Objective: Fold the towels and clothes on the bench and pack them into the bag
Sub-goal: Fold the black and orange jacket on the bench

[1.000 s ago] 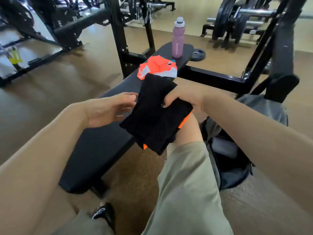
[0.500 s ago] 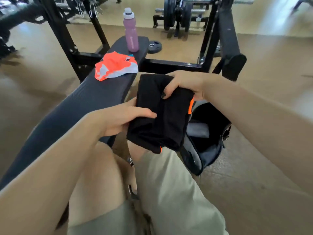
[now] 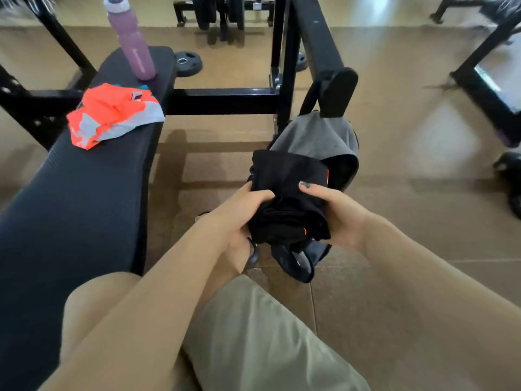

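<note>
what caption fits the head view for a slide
Both hands, left and right, hold a folded black garment over the open bag beside the bench.

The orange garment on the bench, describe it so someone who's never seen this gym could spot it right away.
Find the long black padded bench on the left. Toward its far end, just in front of the upright purple water bottle, lies the orange garment, loosely crumpled. It is bright orange with grey panels, unlike the black garment gripped in both hands over the bag.
</note>
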A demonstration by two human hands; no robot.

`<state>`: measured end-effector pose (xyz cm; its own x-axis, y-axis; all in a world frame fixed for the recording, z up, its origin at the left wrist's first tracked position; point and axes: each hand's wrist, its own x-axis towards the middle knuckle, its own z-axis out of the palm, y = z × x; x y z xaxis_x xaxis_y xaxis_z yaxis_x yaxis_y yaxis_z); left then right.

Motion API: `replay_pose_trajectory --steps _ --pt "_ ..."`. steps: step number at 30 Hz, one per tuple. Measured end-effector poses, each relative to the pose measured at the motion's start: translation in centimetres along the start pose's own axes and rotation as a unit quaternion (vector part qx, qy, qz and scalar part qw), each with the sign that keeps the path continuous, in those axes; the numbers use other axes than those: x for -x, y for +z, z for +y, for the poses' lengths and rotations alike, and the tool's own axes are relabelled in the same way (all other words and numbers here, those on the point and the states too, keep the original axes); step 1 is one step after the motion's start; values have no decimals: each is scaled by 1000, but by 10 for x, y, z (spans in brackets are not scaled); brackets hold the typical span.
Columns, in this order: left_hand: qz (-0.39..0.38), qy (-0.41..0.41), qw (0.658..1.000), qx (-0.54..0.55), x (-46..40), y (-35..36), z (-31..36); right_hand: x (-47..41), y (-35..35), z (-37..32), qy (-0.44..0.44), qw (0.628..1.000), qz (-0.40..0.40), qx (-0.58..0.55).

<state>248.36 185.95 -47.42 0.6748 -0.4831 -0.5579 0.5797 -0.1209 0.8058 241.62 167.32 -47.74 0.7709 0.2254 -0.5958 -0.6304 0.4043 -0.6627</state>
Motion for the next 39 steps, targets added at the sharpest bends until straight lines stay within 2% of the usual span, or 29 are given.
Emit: replay_pose_trajectory --steps 6,10,14,17,20,23,25,29,32,35,39 --pt "11 -89 995 51 -45 19 -50 -20 -49 34 63 995 68 -22" --pt "-3 -149 987 58 -70 27 -75 -36 -82 52 23 985 152 -73" --pt "-14 -182 982 52 -93 31 -87 -43 -97 61 110 983 115 -94" --pt "-2 -188 981 40 -105 33 -90 -60 -102 64 109 980 140 -88" --pt "10 -177 984 17 -119 30 -92 -84 -118 59 57 977 199 -48" --pt "37 -140 989 33 -136 33 -90 -106 -130 42 31 974 221 -35" --pt "64 -118 991 -11 -146 38 -88 -122 -135 29 17 972 232 -33" --pt "53 -102 964 -241 -152 30 -93 -166 -145 29 28 958 285 -15" --pt "33 -124 945 -301 -147 22 -99 -190 -146 45 63 932 336 123" --pt "18 -143 937 -317 -140 14 -98 -198 -143 57 95 855 354 366" --pt "11 -124 932 -342 -126 6 -86 -188 -126 56 123 783 364 488"
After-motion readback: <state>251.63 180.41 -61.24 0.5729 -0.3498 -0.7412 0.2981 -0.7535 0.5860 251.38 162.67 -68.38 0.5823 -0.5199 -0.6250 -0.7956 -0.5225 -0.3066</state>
